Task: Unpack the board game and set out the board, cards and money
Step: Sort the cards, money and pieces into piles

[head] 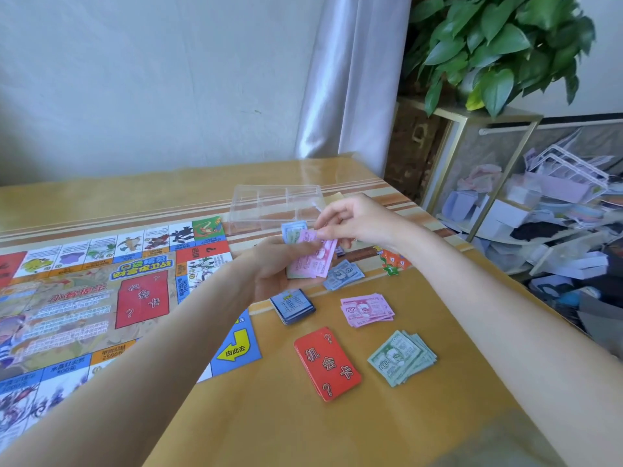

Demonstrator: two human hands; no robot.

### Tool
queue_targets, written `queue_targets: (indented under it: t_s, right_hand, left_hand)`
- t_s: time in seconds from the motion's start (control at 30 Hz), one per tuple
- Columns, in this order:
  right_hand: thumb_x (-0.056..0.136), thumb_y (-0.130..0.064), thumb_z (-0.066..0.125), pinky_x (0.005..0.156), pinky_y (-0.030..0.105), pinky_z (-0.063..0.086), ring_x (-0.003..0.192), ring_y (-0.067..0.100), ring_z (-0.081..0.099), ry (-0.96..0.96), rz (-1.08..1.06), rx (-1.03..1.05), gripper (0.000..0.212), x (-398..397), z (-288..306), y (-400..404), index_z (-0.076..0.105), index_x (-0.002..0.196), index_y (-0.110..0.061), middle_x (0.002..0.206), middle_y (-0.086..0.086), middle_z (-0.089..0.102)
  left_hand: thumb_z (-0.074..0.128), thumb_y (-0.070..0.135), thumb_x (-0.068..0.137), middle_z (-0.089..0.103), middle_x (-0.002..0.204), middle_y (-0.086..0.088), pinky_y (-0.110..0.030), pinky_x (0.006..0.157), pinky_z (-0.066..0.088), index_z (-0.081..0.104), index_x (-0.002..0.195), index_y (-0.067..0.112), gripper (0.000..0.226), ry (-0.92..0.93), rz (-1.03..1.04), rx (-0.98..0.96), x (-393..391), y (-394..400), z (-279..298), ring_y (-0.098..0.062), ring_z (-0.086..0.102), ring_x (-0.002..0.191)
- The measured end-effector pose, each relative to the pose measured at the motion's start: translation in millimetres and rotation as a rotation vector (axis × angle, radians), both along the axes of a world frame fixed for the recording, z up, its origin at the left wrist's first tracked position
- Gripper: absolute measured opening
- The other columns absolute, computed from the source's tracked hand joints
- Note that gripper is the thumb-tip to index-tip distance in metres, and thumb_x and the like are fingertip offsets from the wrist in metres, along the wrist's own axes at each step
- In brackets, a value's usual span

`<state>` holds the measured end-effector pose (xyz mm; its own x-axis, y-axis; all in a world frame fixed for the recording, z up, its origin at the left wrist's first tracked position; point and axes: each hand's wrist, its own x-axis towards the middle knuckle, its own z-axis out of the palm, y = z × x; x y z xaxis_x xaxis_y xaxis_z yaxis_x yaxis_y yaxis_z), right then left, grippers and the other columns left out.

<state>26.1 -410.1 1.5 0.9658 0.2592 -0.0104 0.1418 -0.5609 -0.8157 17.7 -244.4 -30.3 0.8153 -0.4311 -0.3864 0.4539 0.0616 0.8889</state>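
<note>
Above the table's (438, 416) right edge, our left hand (269, 274) cups the thin, limp, slippery banknotes (310, 261) while our right hand (350, 220) pinches the top pink note's short edge.

Laid out — one board (101, 298), two card decks (327, 364), three money piles (401, 357) — plus one clear tray (269, 205).
</note>
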Motion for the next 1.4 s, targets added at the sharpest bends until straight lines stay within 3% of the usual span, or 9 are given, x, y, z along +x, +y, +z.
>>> queue_targets:
  t_s: [0.17,0.3,0.43,0.57,0.7,0.93,1.1,1.27,1.4]
  right_hand:
    - [0.081,-0.005,0.07,0.049,0.017,0.045,0.047,0.007,0.049,0.035,-0.076,-0.021,0.012,-19.2,-2.2,-13.3,0.065,0.077,-0.014,0.068,0.002,0.06]
    - [0.08,-0.005,0.071,0.053,0.019,0.046,0.062,0.017,0.053,0.025,-0.067,0.045,0.01,-37.4,-3.0,-15.3,0.068,0.086,-0.012,0.077,0.008,0.067]
    - [0.08,-0.004,0.071,0.047,0.015,0.04,0.042,0.0,0.047,0.016,-0.078,0.048,0.007,-54.9,-5.8,-13.6,0.068,0.085,-0.008,0.063,0.0,0.061]
    - [0.078,-0.017,0.074,0.045,0.018,0.035,0.046,0.006,0.042,0.01,-0.108,0.004,0.012,-66.0,-11.2,-15.2,0.067,0.07,-0.012,0.057,0.0,0.052]
    - [0.078,-0.019,0.074,0.045,0.019,0.034,0.053,0.011,0.043,-0.003,-0.185,0.034,0.025,-71.3,-14.1,-18.7,0.069,0.087,0.004,0.064,0.005,0.052]
    - [0.08,-0.007,0.071,0.044,0.016,0.042,0.047,0.014,0.047,0.045,-0.126,0.147,0.025,-77.8,-9.3,-15.3,0.067,0.101,0.006,0.077,0.014,0.066]
    - [0.08,-0.007,0.07,0.045,0.017,0.046,0.05,0.013,0.052,0.021,-0.142,0.087,0.021,-76.3,-9.0,-13.6,0.067,0.098,0.003,0.077,0.008,0.067]
    - [0.08,-0.006,0.071,0.045,0.018,0.048,0.052,0.01,0.058,0.027,-0.104,0.065,0.015,-78.4,-12.4,-10.6,0.065,0.094,-0.002,0.074,0.005,0.063]
    - [0.081,-0.004,0.069,0.043,0.019,0.048,0.047,0.012,0.059,0.067,-0.138,0.071,0.01,-81.8,-13.2,-15.0,0.06,0.078,-0.007,0.069,0.005,0.063]
  left_hand:
    - [0.044,0.002,0.094,0.072,0.081,-0.01,-0.032,0.065,0.058,0.06,0.098,0.003,0.016,0.025,-0.105,-0.145,-18.1,-3.5,6.9,-0.017,0.071,0.069]
    - [0.048,-0.004,0.091,0.073,0.075,-0.008,-0.028,0.062,0.058,0.061,0.095,0.005,0.016,-0.055,-0.041,-0.079,-30.7,-2.5,5.7,-0.015,0.071,0.065]
    - [0.061,0.0,0.085,0.073,0.071,-0.002,-0.021,0.057,0.056,0.064,0.092,0.009,0.012,-0.152,0.017,0.076,-40.2,-2.9,1.9,-0.01,0.069,0.061]
    - [0.063,0.003,0.084,0.073,0.077,-0.002,-0.024,0.066,0.057,0.065,0.096,0.008,0.013,-0.147,-0.017,0.071,-49.2,-4.4,1.2,-0.011,0.069,0.065]
    - [0.051,0.001,0.091,0.072,0.081,-0.007,-0.029,0.069,0.057,0.063,0.098,0.005,0.014,-0.087,-0.047,-0.083,-55.8,-3.3,4.8,-0.014,0.07,0.067]
    - [0.063,0.001,0.083,0.07,0.092,-0.008,-0.029,0.078,0.055,0.063,0.105,0.005,0.023,-0.16,-0.006,0.083,-57.4,-4.2,4.6,-0.017,0.067,0.077]
    - [0.051,0.004,0.093,0.072,0.079,-0.007,-0.026,0.064,0.059,0.061,0.097,0.006,0.011,-0.088,-0.012,-0.035,-58.2,-3.7,8.5,-0.013,0.07,0.066]
    - [0.054,0.004,0.091,0.069,0.094,-0.01,-0.024,0.069,0.057,0.059,0.112,0.003,0.021,-0.14,-0.048,0.067,-57.0,-5.5,4.2,-0.013,0.069,0.069]
    - [0.051,0.005,0.093,0.067,0.087,-0.009,-0.024,0.063,0.057,0.059,0.108,0.001,0.017,-0.119,-0.016,0.074,-58.3,-6.6,4.2,-0.014,0.067,0.066]
